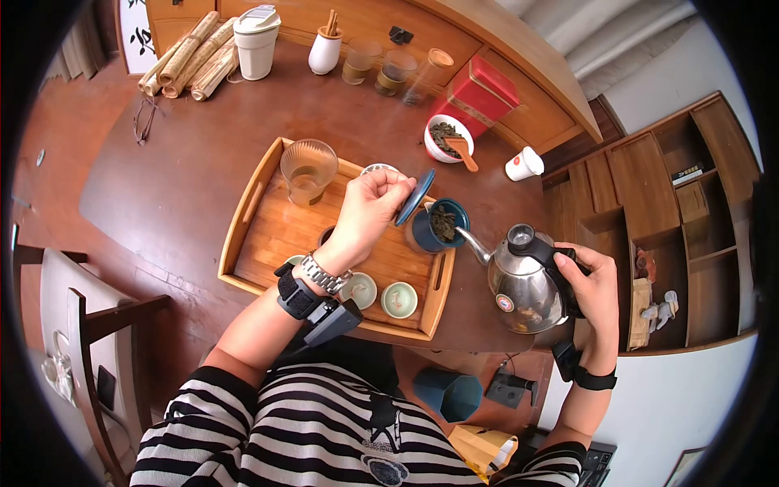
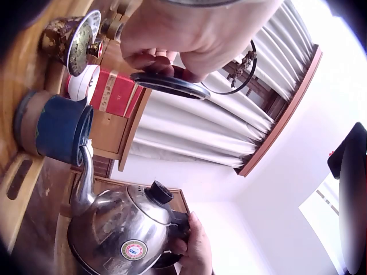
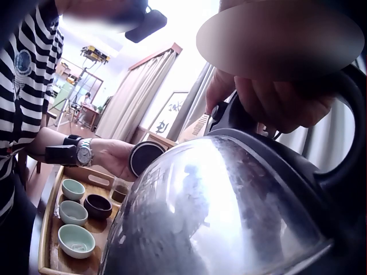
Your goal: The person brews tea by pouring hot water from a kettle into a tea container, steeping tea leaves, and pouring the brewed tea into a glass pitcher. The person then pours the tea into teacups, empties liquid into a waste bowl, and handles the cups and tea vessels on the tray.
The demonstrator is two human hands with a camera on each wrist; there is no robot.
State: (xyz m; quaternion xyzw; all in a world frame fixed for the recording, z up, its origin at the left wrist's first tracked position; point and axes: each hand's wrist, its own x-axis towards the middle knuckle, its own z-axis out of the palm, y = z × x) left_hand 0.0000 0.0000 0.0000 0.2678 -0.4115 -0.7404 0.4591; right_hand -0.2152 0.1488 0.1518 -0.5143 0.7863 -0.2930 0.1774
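Mostly, my head view is filled by a brown table [image 1: 187, 187], and on it I see a wooden tray [image 1: 272, 231]. The kettle [image 1: 523, 296] is beside the tray's right end, its spout at the rim of the blue pot; whether they touch I can't tell. The person's right hand [image 1: 596, 284] is wrapped around the kettle's black handle, fingers closed about it. Beyond the tray I make out a red box [image 1: 479, 93]. The left hand [image 1: 369, 213] reaches over the tray, gap between thumb and fingers nearly closed, pinching a lid. A glass [image 1: 308, 178] stands near the tray's far left corner, and the blue pot [image 1: 422, 234] is upright at the far right one. In front of the red box I see a white bowl [image 1: 432, 147]. Pale green cups [image 1: 399, 300] sit along the tray's near side. The lid [image 1: 416, 197] is tilted on edge, just clear of the pot, and dark leaves [image 1: 443, 221] lie inside that pot.
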